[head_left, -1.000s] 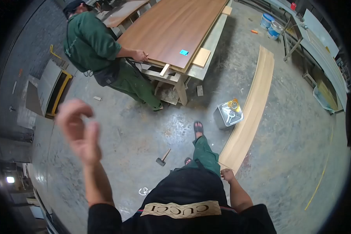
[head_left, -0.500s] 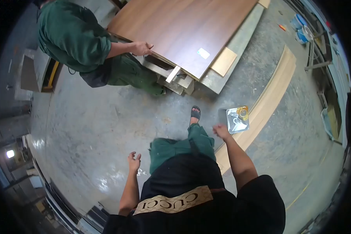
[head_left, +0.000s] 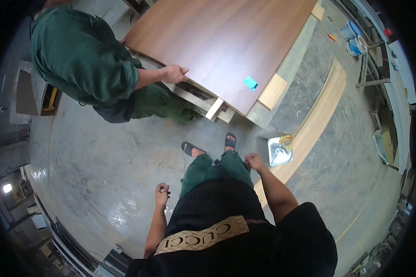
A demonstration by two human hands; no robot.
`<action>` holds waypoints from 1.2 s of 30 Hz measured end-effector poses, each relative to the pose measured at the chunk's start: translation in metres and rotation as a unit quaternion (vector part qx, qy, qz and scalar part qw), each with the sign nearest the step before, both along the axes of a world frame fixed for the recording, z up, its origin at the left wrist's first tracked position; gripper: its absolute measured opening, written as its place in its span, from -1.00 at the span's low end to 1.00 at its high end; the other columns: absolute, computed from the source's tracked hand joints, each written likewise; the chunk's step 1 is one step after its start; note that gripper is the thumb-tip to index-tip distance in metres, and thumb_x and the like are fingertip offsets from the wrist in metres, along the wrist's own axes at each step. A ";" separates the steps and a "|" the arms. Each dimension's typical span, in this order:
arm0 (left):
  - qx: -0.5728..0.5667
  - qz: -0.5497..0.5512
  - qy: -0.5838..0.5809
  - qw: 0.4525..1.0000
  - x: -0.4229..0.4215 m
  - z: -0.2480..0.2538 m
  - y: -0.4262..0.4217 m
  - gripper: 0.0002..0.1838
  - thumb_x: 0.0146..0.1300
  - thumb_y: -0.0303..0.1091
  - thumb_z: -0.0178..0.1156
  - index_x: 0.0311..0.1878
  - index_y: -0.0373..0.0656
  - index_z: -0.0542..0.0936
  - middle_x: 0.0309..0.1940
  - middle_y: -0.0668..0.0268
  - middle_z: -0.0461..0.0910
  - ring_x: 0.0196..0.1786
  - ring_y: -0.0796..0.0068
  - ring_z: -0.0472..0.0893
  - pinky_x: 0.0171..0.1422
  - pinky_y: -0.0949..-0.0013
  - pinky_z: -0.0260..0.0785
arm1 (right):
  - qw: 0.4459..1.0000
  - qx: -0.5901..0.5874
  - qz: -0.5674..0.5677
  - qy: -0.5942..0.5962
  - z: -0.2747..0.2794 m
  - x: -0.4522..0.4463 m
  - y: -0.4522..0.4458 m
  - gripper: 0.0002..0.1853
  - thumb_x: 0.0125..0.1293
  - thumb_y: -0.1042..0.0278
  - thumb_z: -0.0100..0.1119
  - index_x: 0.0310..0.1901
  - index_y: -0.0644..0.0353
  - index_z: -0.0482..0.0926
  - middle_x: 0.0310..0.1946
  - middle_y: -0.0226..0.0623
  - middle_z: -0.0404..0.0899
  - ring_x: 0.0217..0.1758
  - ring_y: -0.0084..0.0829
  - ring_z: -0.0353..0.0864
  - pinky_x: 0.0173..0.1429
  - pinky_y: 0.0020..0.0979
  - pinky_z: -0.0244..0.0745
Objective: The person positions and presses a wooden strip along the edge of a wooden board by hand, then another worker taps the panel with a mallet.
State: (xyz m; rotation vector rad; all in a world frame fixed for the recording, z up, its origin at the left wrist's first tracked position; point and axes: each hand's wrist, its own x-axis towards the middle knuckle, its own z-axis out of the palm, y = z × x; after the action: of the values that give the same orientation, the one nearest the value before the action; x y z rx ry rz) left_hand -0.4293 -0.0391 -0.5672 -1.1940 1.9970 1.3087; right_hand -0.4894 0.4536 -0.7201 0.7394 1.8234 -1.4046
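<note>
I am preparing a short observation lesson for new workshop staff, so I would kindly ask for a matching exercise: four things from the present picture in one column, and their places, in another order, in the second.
Things
1. Metal tin
2. Turquoise item
3. Co-worker's hand
4. Camera wearer's right hand

Places
A. On top of the brown panel
B. Close beside the green trousers of the camera wearer
C. At the edge of the brown panel
D. Next to the long pale board

Right pairs: 1-D, 2-A, 3-C, 4-B
</note>
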 end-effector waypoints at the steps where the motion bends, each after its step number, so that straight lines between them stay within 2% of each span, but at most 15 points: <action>1: 0.002 0.010 0.014 1.000 -0.014 0.000 -0.004 -0.71 0.28 -0.21 0.22 -0.01 -0.09 0.49 -0.16 0.34 0.53 -0.33 0.47 0.59 -0.36 0.39 0.40 | 0.999 -0.027 -0.017 -0.019 -0.005 0.012 0.000 -0.83 0.26 0.29 0.18 -0.37 0.21 0.57 -0.49 -0.38 0.57 -0.46 -0.53 0.54 -0.39 -0.48 0.43; 5: -0.008 0.021 0.033 0.999 -0.058 0.007 -0.014 -0.78 0.33 -0.22 0.16 -0.01 -0.03 0.49 -0.23 0.37 0.56 -0.29 0.47 0.61 -0.32 0.38 0.42 | 1.000 -0.020 -0.007 -0.011 0.029 0.005 0.002 -0.84 0.24 0.25 0.16 -0.33 0.15 0.57 -0.48 -0.38 0.58 -0.47 -0.53 0.54 -0.38 -0.46 0.45; 7: -0.018 -0.010 0.039 0.999 -0.078 0.016 -0.010 -0.74 0.31 -0.20 0.19 -0.01 -0.06 0.49 -0.18 0.34 0.56 -0.28 0.46 0.62 -0.31 0.38 0.42 | 0.994 -0.043 -0.096 -0.010 0.031 -0.002 0.001 -0.81 0.24 0.19 0.18 -0.27 0.13 0.58 -0.45 -0.38 0.59 -0.46 -0.52 0.55 -0.36 -0.45 0.45; 9: -0.024 -0.036 0.052 0.998 -0.093 0.024 -0.002 -0.71 0.30 -0.19 0.21 0.00 -0.08 0.50 -0.16 0.33 0.57 -0.28 0.47 0.61 -0.30 0.40 0.42 | 0.991 -0.060 -0.117 -0.036 0.021 -0.007 0.004 -0.79 0.25 0.19 0.19 -0.22 0.14 0.58 -0.42 -0.37 0.60 -0.44 -0.51 0.57 -0.36 -0.44 0.46; 11: -0.036 -0.053 0.061 0.996 -0.105 0.036 0.011 -0.71 0.31 -0.19 0.20 0.02 -0.09 0.49 -0.14 0.32 0.56 -0.26 0.45 0.62 -0.28 0.38 0.43 | 0.981 -0.101 -0.167 -0.010 0.005 -0.010 0.005 -0.77 0.26 0.17 0.19 -0.18 0.14 0.58 -0.39 -0.38 0.61 -0.43 -0.51 0.57 -0.36 -0.42 0.46; 15: -0.047 -0.080 0.078 0.993 -0.110 0.040 0.031 -0.68 0.31 -0.20 0.20 0.05 -0.12 0.48 -0.10 0.30 0.55 -0.23 0.43 0.63 -0.24 0.35 0.45 | 0.984 -0.113 -0.136 0.000 0.003 -0.022 0.010 -0.77 0.27 0.18 0.19 -0.16 0.14 0.58 -0.37 -0.40 0.62 -0.44 -0.51 0.57 -0.36 -0.41 0.46; 18: -0.055 -0.083 0.081 0.992 -0.104 0.044 0.047 -0.69 0.30 -0.21 0.21 0.03 -0.12 0.49 -0.10 0.31 0.56 -0.24 0.44 0.63 -0.24 0.35 0.45 | 0.987 -0.104 -0.120 -0.037 0.010 -0.030 0.013 -0.76 0.26 0.18 0.19 -0.15 0.13 0.58 -0.37 -0.41 0.62 -0.44 -0.52 0.57 -0.36 -0.41 0.46; 20: -0.060 -0.066 0.085 0.992 -0.091 0.035 0.050 -0.69 0.27 -0.20 0.24 0.01 -0.11 0.51 -0.18 0.32 0.58 -0.33 0.49 0.60 -0.34 0.41 0.42 | 0.987 -0.094 -0.107 -0.076 0.009 -0.033 0.017 -0.75 0.25 0.18 0.20 -0.13 0.13 0.59 -0.37 -0.41 0.62 -0.44 -0.53 0.57 -0.39 -0.43 0.45; 24: -0.044 -0.026 0.049 0.997 -0.066 0.027 0.056 -0.75 0.27 -0.21 0.22 -0.06 -0.09 0.52 -0.27 0.34 0.58 -0.37 0.49 0.59 -0.38 0.41 0.39 | 0.986 -0.104 -0.097 -0.082 0.003 -0.034 0.029 -0.73 0.24 0.16 0.20 -0.11 0.12 0.58 -0.37 -0.41 0.63 -0.48 -0.54 0.56 -0.45 -0.45 0.44; 27: -0.035 -0.009 0.035 0.999 -0.050 0.022 0.061 -0.80 0.28 -0.20 0.19 -0.13 -0.06 0.51 -0.38 0.39 0.56 -0.37 0.47 0.60 -0.39 0.39 0.41 | 0.989 -0.101 -0.085 -0.066 0.000 -0.036 0.041 -0.73 0.25 0.17 0.19 -0.10 0.12 0.58 -0.36 -0.40 0.63 -0.47 -0.53 0.57 -0.45 -0.45 0.45; 29: -0.018 -0.010 0.062 0.998 -0.036 0.005 0.057 -0.80 0.29 -0.19 0.18 -0.13 -0.06 0.51 -0.35 0.38 0.55 -0.37 0.44 0.60 -0.38 0.38 0.41 | 0.993 -0.086 -0.062 -0.058 0.016 -0.041 0.050 -0.72 0.25 0.18 0.19 -0.10 0.14 0.57 -0.36 -0.39 0.63 -0.46 -0.53 0.58 -0.44 -0.45 0.46; 31: -0.046 -0.045 0.044 0.997 -0.035 0.016 0.068 -0.81 0.30 -0.19 0.17 -0.14 -0.06 0.51 -0.33 0.37 0.55 -0.36 0.41 0.60 -0.38 0.36 0.42 | 0.995 -0.075 -0.050 -0.040 -0.001 -0.038 0.060 -0.76 0.23 0.22 0.19 -0.15 0.15 0.60 -0.37 -0.39 0.63 -0.47 -0.52 0.57 -0.44 -0.45 0.48; 36: 0.053 -0.044 0.079 0.994 -0.025 -0.012 0.052 -0.81 0.33 -0.20 0.16 -0.11 -0.06 0.51 -0.30 0.35 0.50 -0.36 0.38 0.59 -0.37 0.36 0.46 | 0.998 -0.058 -0.020 0.023 -0.019 -0.034 0.071 -0.82 0.22 0.28 0.18 -0.23 0.18 0.59 -0.48 -0.38 0.59 -0.54 -0.48 0.54 -0.41 -0.45 0.50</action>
State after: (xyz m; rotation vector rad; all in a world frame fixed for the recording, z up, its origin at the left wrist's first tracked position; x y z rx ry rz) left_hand -0.4543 0.0131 -0.5792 -0.9686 2.0354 1.4859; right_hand -0.5232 0.5245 -0.7387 0.6916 1.7543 -1.5505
